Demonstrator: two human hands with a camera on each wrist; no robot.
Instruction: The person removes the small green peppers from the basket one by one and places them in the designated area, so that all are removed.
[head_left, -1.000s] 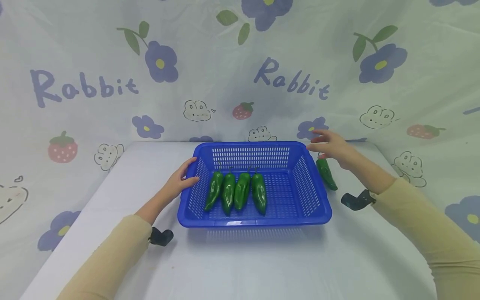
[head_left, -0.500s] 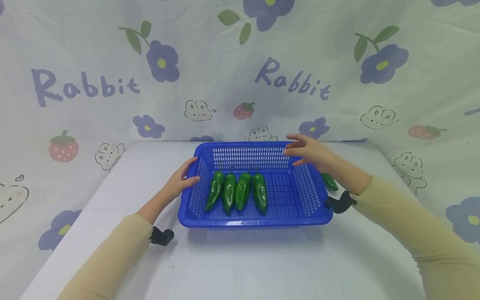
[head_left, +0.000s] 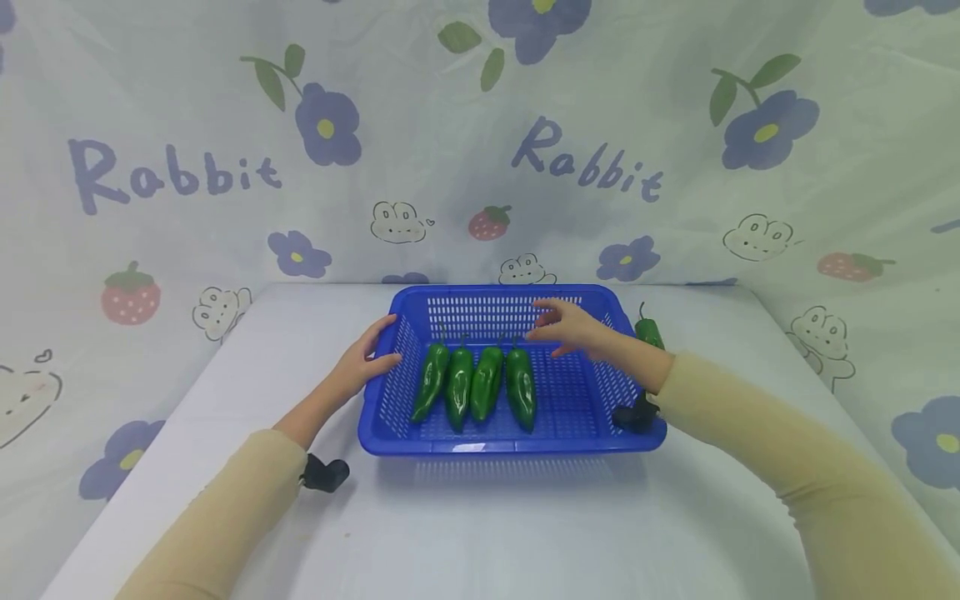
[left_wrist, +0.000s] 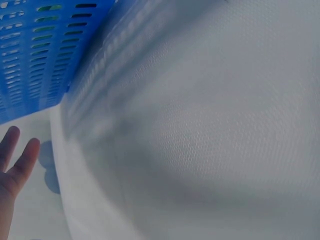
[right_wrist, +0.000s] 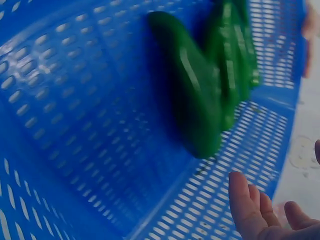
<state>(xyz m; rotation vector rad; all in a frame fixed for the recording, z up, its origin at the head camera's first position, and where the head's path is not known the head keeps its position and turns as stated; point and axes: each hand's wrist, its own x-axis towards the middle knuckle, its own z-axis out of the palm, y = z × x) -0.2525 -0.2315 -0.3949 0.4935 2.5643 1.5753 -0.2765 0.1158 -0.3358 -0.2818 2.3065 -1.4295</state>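
Spread left grip (head_left: 358, 362) touched rectangular blue plastic basket (head_left: 525, 447); near spread right grip (head_left: 573, 327), tapered green pepper (head_left: 521, 390) risked rolling if brushed.

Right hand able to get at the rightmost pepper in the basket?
Probably yes: the right hand is above the blue basket, near the stem end of the rightmost pepper, holding nothing, with no visible obstruction.

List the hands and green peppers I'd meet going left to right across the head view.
Left hand, first pepper, second pepper, third pepper, fourth pepper, right hand, then the fifth pepper, outside the blue basket.
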